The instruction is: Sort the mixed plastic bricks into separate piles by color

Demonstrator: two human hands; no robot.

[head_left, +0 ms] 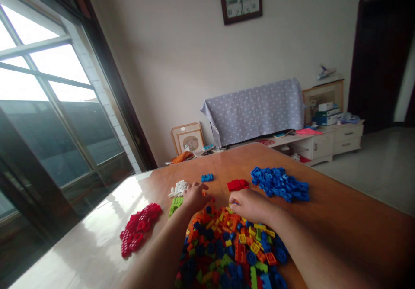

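A mixed heap of toy building bricks in orange, blue, yellow, green and red lies in front of me. My left hand is over the heap's far left edge, fingers curled around a small orange brick. Beside that hand are a white brick pile and a row of light green bricks. My right hand reaches to the far side of the heap with its fingers bent together; what they hold is mostly hidden. Just beyond it sits a group of red bricks.
Blue pieces form a large pile on the right of the wooden table. Pinkish-red pieces lie on the left, and a small blue group at the back. A low cabinet stands beyond the table.
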